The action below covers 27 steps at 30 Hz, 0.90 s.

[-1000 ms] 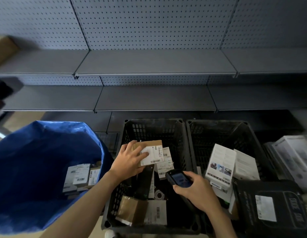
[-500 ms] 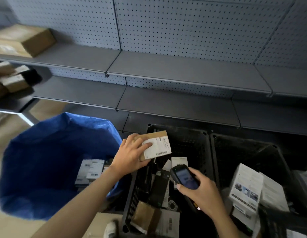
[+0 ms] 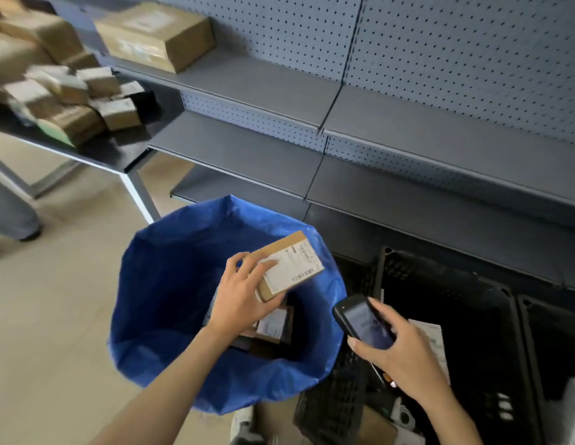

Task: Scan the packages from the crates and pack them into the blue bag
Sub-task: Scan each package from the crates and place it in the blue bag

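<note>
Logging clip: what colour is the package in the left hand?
The package is brown cardboard, white label; head view.

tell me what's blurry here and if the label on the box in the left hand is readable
Head view: motion blur smears the stacked cardboard boxes at upper left; the box in the left hand is sharper, yet its label text is unreadable; the scanner in the right hand shows a soft, dim screen; the black crate sinks into shadow.

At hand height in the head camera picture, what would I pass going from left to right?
blue bag → left hand → labelled cardboard package → handheld scanner → right hand → black crate → second black crate
</note>
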### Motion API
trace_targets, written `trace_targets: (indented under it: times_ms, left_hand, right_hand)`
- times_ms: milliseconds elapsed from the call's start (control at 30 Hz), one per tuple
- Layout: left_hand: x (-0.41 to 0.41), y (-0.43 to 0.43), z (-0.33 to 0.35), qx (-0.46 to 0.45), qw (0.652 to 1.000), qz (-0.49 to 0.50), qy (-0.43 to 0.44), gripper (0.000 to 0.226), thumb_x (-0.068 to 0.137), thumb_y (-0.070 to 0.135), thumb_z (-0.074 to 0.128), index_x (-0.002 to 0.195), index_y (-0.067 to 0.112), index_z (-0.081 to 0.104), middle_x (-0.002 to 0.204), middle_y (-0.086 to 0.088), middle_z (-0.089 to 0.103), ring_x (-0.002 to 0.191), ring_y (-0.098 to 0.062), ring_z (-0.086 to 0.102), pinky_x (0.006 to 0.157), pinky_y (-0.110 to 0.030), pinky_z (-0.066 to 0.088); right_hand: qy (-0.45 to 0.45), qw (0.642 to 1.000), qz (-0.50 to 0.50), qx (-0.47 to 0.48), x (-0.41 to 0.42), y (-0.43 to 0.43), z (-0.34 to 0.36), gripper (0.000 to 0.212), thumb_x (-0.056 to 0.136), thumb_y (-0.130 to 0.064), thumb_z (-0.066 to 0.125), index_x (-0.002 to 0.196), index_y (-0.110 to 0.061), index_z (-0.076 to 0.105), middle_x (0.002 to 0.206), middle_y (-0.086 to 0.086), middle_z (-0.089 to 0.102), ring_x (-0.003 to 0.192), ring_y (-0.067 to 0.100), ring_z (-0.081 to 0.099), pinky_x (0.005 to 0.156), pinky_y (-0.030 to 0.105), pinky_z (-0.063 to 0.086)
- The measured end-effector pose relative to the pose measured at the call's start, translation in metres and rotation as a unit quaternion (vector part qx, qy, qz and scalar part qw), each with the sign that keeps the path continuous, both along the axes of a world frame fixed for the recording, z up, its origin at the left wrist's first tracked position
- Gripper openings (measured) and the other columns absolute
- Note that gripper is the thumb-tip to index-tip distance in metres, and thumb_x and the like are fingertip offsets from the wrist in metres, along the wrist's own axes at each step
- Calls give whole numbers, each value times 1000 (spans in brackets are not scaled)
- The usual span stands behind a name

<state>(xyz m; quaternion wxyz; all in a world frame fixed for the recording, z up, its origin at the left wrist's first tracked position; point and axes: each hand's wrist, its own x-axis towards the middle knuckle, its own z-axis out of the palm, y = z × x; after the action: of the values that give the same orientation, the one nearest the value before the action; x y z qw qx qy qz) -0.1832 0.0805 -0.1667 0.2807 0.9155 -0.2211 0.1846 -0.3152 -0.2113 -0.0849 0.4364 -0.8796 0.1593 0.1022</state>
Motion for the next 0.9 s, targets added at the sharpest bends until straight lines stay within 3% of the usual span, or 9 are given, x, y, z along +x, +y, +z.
trace_targets:
  times_ms: [100, 267, 367, 500, 733, 800, 900]
  left_hand:
    - [10, 42, -35, 8, 998, 28, 59, 63, 75, 50, 80, 128, 22, 63, 138, 5, 55, 120, -34, 45, 95, -47, 51]
    - [23, 84, -90, -14, 983, 93, 158, 70, 71, 46, 86, 132, 25, 60, 153, 1, 39, 128, -33, 39, 89, -45, 55]
    - [29, 99, -126, -33, 967, 139, 213, 75, 70, 45, 87, 135, 25, 56, 157, -2, 32, 134, -33, 33, 86, -49, 56]
    - [41, 110, -172, -34, 948, 188, 256, 70, 70, 44, 89, 130, 23, 60, 153, -4, 38, 132, -32, 34, 96, -53, 51]
    - [64, 111, -243, -40, 918, 260, 297, 73, 68, 54, 87, 126, 21, 57, 142, -8, 43, 124, -34, 39, 88, -54, 52]
    - [69, 110, -264, -49, 904, 280, 318, 73, 65, 52, 91, 124, 23, 58, 142, -5, 41, 125, -32, 37, 91, -54, 51]
    - [74, 108, -295, -75, 893, 289, 338, 64, 64, 37, 95, 118, 26, 63, 142, -5, 39, 125, -33, 35, 95, -56, 50]
  right_hand:
    - [6, 999, 31, -24, 26, 41, -6, 80, 62, -55, 91, 134, -48, 57, 113, -29, 69, 103, -9, 64, 87, 24, 57]
    - [13, 997, 70, -24, 61, 89, -31, 79, 58, -56, 90, 131, -53, 59, 111, -37, 67, 105, -14, 62, 84, 10, 50]
    - [31, 995, 93, -17, 77, 107, -47, 84, 60, -54, 91, 136, -47, 58, 117, -36, 65, 111, -17, 57, 94, 15, 50]
    - [54, 992, 114, -31, 96, 118, -75, 93, 54, -67, 86, 140, -47, 56, 122, -31, 66, 115, -11, 59, 101, 25, 52]
    - [68, 988, 135, -31, 119, 126, -115, 93, 52, -68, 85, 138, -51, 55, 120, -40, 63, 113, -17, 58, 92, 12, 50]
    - [69, 988, 137, -25, 123, 129, -126, 87, 53, -62, 88, 133, -59, 54, 119, -41, 63, 112, -18, 57, 89, 7, 47]
    - [79, 989, 127, -10, 129, 135, -136, 83, 48, -63, 86, 117, -82, 44, 117, -47, 60, 109, -20, 57, 87, 10, 49]
